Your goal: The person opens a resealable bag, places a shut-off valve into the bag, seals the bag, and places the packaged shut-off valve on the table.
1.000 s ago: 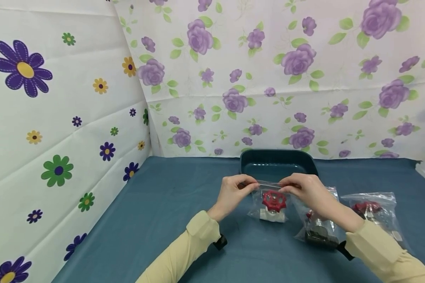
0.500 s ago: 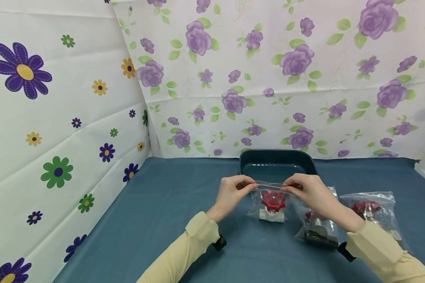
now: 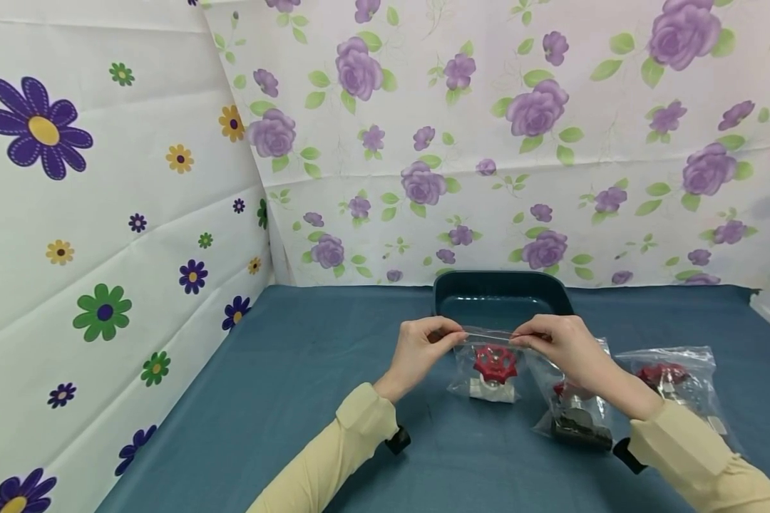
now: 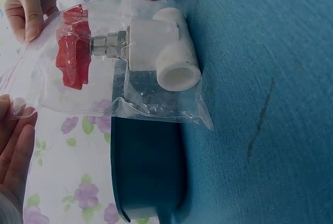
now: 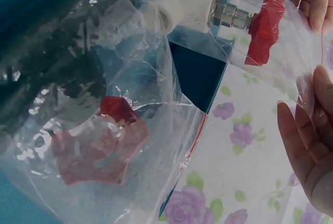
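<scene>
A clear zip bag (image 3: 460, 381) stands upright on the table, holding a valve with a red handwheel (image 3: 495, 363) and a white pipe body (image 4: 153, 44). My left hand (image 3: 422, 349) pinches the left end of the bag's top edge between thumb and fingers. At the other end, my right hand (image 3: 561, 349) pinches the same edge, which is stretched straight between them. The left wrist view shows the metal stem (image 4: 107, 45) through the plastic. Beneath my right forearm is a second bag (image 5: 151, 130) with a red handwheel and a dark body, partly hidden.
Behind my hands sits a dark teal tray (image 3: 503, 279). To the right lies a third clear bag (image 3: 696, 363) holding another red-wheeled valve, partly covered by my right sleeve (image 3: 686, 449). Flowered cloth (image 3: 372, 199) hangs along the back and left of the blue table (image 3: 282, 399).
My right fingertips have slid slightly to the right along the bag's top edge. The left hand, the bag and the valve stay practically where they were.
</scene>
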The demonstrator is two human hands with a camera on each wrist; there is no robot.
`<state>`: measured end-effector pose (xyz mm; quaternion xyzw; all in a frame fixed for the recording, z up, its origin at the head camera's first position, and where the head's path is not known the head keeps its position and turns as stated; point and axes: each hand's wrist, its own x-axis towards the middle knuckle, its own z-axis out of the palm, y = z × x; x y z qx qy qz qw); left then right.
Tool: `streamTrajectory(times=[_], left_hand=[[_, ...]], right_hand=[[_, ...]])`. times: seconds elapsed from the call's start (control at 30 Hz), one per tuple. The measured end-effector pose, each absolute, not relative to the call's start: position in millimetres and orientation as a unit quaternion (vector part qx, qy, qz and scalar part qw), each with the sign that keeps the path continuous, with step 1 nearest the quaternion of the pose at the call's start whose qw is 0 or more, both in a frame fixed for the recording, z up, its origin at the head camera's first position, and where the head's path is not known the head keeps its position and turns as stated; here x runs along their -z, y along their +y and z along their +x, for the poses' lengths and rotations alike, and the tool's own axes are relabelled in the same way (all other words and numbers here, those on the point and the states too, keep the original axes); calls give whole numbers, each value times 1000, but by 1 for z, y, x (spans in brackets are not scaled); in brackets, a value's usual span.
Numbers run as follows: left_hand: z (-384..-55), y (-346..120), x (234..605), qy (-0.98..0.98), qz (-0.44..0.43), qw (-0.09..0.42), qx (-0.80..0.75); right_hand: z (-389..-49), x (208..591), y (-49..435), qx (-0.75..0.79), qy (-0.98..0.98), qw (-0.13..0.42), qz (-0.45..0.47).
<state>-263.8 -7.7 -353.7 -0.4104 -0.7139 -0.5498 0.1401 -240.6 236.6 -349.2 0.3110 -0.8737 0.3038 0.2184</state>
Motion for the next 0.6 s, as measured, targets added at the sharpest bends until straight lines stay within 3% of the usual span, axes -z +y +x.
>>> streamTrajectory(times=[0.33,0.6], left_hand=[[-264,-7,355,-717,-404,134,552],[-264,-7,353,-715,-406,137,552]], right_hand=[[-237,345,234,-266,-891,216,298],[-238,344,232,-310,-905,149,253]])
